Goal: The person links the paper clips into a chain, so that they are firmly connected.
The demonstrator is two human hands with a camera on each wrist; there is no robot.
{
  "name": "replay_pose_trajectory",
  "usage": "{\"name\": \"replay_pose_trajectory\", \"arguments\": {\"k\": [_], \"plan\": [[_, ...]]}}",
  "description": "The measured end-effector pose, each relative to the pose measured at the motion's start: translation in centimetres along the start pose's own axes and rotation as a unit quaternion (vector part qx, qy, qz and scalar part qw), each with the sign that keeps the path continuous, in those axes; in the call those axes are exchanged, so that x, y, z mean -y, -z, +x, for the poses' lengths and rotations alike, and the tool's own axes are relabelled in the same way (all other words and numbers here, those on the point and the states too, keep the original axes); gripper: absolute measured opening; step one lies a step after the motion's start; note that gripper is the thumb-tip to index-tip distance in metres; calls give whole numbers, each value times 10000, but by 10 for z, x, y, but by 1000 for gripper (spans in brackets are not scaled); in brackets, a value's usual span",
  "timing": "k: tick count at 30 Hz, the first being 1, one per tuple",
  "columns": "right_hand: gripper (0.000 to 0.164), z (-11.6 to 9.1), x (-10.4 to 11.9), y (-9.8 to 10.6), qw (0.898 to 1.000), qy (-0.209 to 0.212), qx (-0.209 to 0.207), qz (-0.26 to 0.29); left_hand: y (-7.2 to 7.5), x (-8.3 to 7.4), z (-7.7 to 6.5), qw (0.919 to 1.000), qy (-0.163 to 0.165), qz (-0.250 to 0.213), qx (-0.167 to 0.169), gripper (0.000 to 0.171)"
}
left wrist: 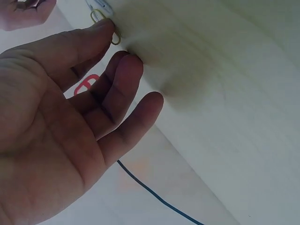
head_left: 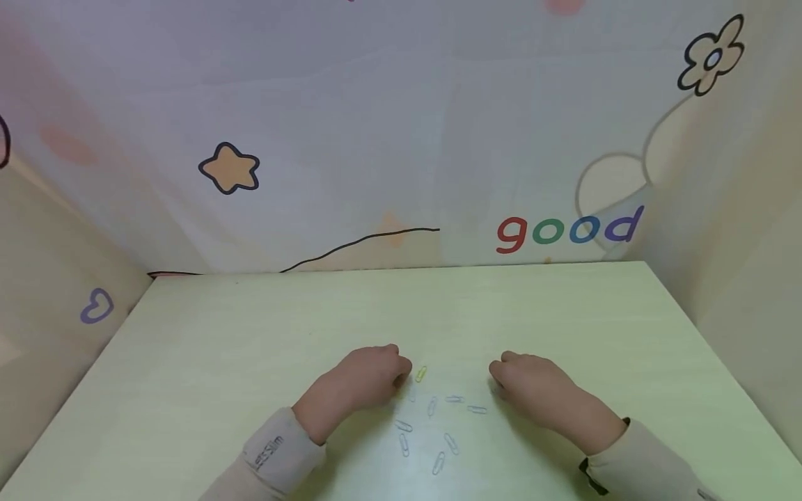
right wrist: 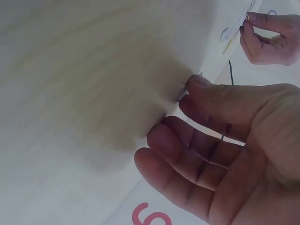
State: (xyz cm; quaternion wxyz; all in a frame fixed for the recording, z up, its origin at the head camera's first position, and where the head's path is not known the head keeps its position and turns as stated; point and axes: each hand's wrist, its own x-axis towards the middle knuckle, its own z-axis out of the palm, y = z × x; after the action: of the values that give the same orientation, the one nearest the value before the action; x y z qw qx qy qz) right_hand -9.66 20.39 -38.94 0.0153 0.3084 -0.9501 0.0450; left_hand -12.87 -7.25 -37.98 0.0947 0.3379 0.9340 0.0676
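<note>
- Two pale cloth sleeves (head_left: 266,456) reach in over the table, dark lettering on the left cuff.
- Eight pale, looped wire paper clips (head_left: 438,463) can be counted, scattered flat and apart between and in front of the hands.
- The right hand (head_left: 539,388) pinches a thin silvery piece (right wrist: 182,95) between thumb and finger at the tabletop; its full shape is hidden.
- The left hand (head_left: 363,379) grips one yellow wire clip (left wrist: 117,40) between thumb and finger, its rounded loop showing past the thumb.
- A second yellow clip (head_left: 421,374) lies on the table just beside the left hand's fingertips.
- Beneath everything, one smooth pale table (head_left: 188,348) shows faint streaks like wood grain.
- Behind, a lightly creased fabric backdrop (head_left: 376,125) carries one outlined star (head_left: 230,169), one flower (head_left: 712,57) and four coloured letters (head_left: 570,229) spelling "good".
</note>
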Motion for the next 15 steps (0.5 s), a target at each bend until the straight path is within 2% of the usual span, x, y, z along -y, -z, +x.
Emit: {"name": "replay_pose_trajectory", "arguments": {"k": [7, 15], "plan": [[27, 2, 1, -1, 10000, -51, 55, -54, 9, 4, 5, 9988, 109, -439, 208, 27], [24, 7, 4, -3, 9998, -130, -61, -147, 34, 11, 6, 9939, 130, -1091, -28, 21]]}}
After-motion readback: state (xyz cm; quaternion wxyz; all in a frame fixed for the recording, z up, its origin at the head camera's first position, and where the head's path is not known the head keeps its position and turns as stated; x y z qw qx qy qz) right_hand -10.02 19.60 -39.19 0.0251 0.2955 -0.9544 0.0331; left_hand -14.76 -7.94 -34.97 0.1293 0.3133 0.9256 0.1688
